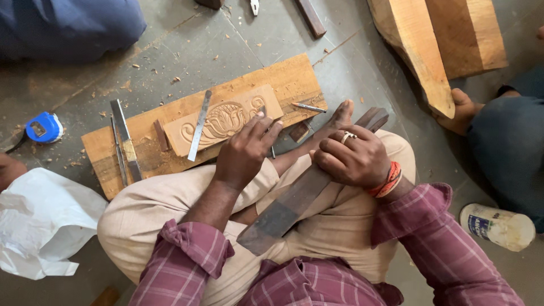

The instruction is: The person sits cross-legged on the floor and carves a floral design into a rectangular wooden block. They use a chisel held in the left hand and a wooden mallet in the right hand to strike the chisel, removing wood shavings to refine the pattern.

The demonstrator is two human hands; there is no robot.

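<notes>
Left hand: fingers clamped on a thin chisel at the carved panel — slip risk, gouged relief.
Right hand: fingers curled together over the dark mallet — foot near, strike hazard.

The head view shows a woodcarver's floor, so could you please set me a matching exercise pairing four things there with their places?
Things:
1. tape measure
2. carved panel
3. dark wooden bar
4. white plastic bag

Places:
A. lying across the person's lap under the right hand
B. on the plank, under a metal blade
C. on the floor at the lower left
D. on the floor left of the plank

Pairs: 1-D, 2-B, 3-A, 4-C
</notes>
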